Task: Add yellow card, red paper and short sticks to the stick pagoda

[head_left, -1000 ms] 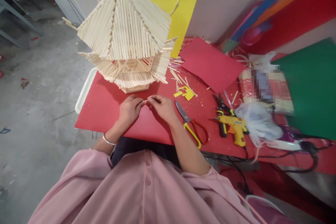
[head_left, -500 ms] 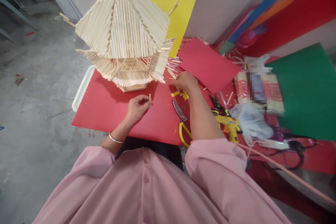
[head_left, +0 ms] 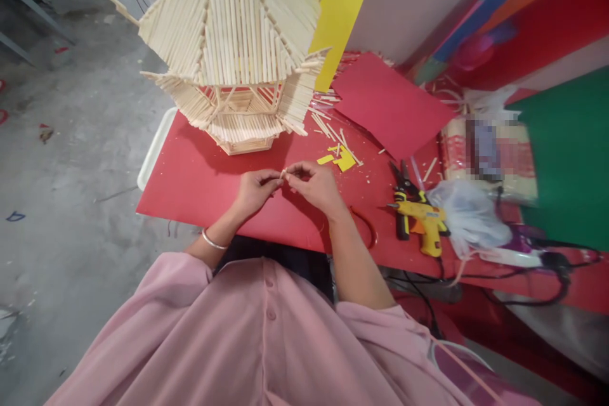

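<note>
In front of the pavilion model, my left hand [head_left: 254, 191] pinches a short wooden stick piece [head_left: 283, 174] between thumb and fingertips. My right hand [head_left: 314, 188] meets it there, its thumb and fingers closed at the same small piece; whether it holds a second bit is too small to make out. The pavilion model [head_left: 238, 25], built of pale sticks with a two-tiered roof, stands just beyond both hands. Yellow paper scraps [head_left: 345, 160] and loose sticks [head_left: 324, 128] lie to the right of my right hand.
On the right of the red table [head_left: 190, 168] are a yellow glue gun [head_left: 428, 223], pliers [head_left: 402, 193], a plastic bag [head_left: 469, 216] and cables. Red card [head_left: 392, 104] lies behind them, green card [head_left: 571, 158] farther right. A curved handle [head_left: 370, 228] shows beside my right forearm.
My right hand has moved left from the yellow scraps and sticks to meet my left hand at the stick piece. The view has shifted, and the scissors are now mostly covered by my right arm.
</note>
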`<state>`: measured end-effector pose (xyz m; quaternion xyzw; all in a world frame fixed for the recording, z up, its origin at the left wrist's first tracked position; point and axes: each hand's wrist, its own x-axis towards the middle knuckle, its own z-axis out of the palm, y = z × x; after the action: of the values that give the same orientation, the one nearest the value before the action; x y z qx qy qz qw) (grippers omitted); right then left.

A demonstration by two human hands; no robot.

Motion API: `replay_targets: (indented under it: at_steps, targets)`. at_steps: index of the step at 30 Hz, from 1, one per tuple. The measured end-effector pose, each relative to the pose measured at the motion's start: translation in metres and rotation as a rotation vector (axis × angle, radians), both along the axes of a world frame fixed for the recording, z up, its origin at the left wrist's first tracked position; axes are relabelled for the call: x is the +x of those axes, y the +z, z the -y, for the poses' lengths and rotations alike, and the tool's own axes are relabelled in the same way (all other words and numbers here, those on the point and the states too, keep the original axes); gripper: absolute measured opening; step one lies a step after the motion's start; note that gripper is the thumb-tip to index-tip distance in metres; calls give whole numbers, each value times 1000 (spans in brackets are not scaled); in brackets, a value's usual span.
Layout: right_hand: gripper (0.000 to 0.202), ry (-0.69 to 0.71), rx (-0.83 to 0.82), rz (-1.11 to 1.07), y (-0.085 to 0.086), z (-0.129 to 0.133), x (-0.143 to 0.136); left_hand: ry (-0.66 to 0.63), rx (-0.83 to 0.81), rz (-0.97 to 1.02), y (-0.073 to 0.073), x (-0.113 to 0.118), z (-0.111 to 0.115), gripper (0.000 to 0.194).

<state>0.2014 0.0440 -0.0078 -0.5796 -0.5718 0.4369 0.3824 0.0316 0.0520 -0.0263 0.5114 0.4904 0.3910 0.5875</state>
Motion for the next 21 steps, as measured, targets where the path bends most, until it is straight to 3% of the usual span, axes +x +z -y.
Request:
replay_targets:
  at_steps: [8,16,21]
  targets:
    - [20,-22,88,138,-6,13,-1,-148,149,-246,14,-6,-1,14]
    - [26,-83,162,130,-13,17,-6,-114,140,-237,3,-6,-3,15]
    - [14,-57,276,145,-20,17,-9,-133,174,-281,4,-7,-1,16]
